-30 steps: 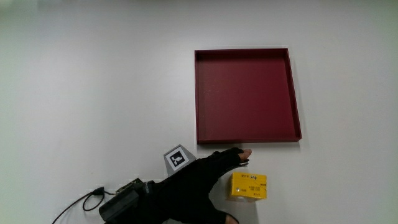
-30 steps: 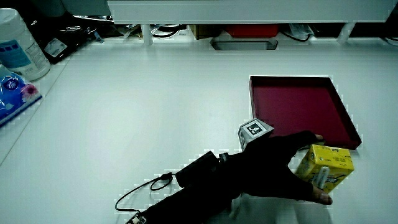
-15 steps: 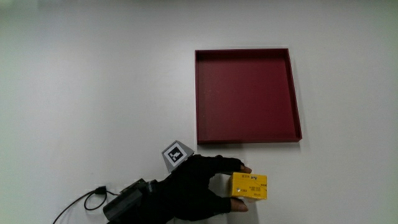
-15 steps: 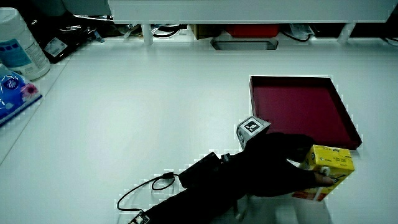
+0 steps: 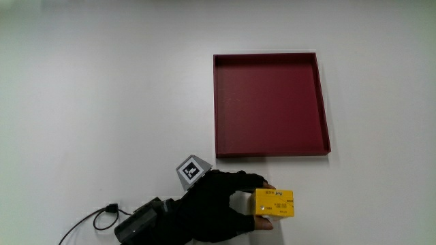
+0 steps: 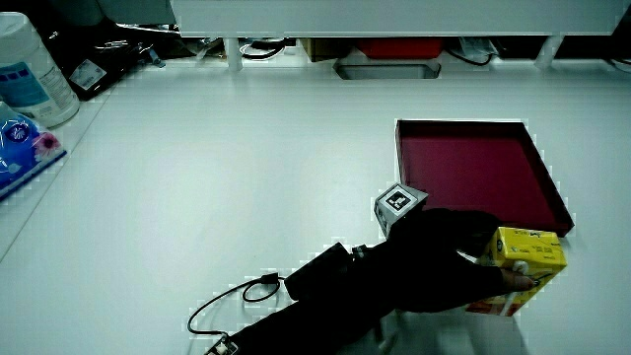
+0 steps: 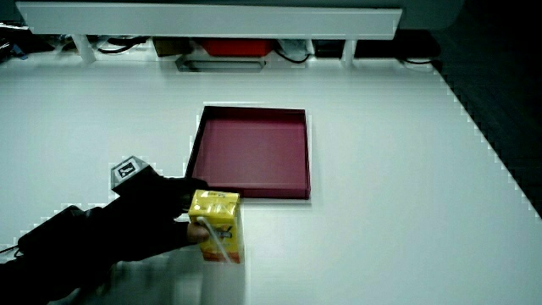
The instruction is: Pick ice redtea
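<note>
The ice redtea is a small yellow carton [image 5: 274,203], standing on the white table nearer to the person than the dark red tray [image 5: 270,152]. In both side views the carton [image 6: 526,260] [image 7: 218,224] stands upright with a white straw on its side. The gloved hand [image 5: 225,203] is beside the carton, its fingers curled around it, thumb on the near side and fingertips on the side toward the tray. The patterned cube [image 5: 193,169] sits on the back of the hand. The hand [image 6: 444,268] [image 7: 157,216] hides part of the carton.
The red tray [image 6: 473,129] [image 7: 251,191] holds nothing. A black cable [image 5: 102,218] trails from the forearm. A white bottle [image 6: 28,69] and a blue packet [image 6: 18,143] lie at the table's edge in a side view. A low partition [image 7: 212,17] borders the table.
The hand went from spread open beside the carton to closed around it. Since half a second ago the carton has shifted only slightly.
</note>
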A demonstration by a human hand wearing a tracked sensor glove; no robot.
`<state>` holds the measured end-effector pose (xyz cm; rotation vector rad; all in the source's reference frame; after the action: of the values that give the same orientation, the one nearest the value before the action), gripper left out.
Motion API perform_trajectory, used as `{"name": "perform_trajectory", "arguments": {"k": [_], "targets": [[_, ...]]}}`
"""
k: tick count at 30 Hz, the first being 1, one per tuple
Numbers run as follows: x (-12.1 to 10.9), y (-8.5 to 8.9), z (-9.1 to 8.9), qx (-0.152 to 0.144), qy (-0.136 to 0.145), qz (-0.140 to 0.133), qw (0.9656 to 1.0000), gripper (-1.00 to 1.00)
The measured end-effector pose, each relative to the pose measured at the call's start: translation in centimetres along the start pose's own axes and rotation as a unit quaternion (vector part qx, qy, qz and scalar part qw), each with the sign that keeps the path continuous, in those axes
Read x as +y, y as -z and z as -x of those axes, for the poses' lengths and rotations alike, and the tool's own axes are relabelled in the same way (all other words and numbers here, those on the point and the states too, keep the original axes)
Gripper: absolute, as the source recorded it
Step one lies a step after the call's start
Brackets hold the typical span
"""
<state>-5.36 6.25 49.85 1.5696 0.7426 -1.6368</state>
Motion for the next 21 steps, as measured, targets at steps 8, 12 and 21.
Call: {"name": "perform_trajectory", "arguments": {"k": [8,12,21], "targets": [[-0.09,-0.57,0.19,0.001,0.006,-0.043,0.9990,0.35],[-0.08,-0.64,0.38,-0.010,0.005,-0.051,0.9986,0.52],[-0.19,-0.59,0.46,-0.014,0.015,-0.061,0.9979,0.91]]}}
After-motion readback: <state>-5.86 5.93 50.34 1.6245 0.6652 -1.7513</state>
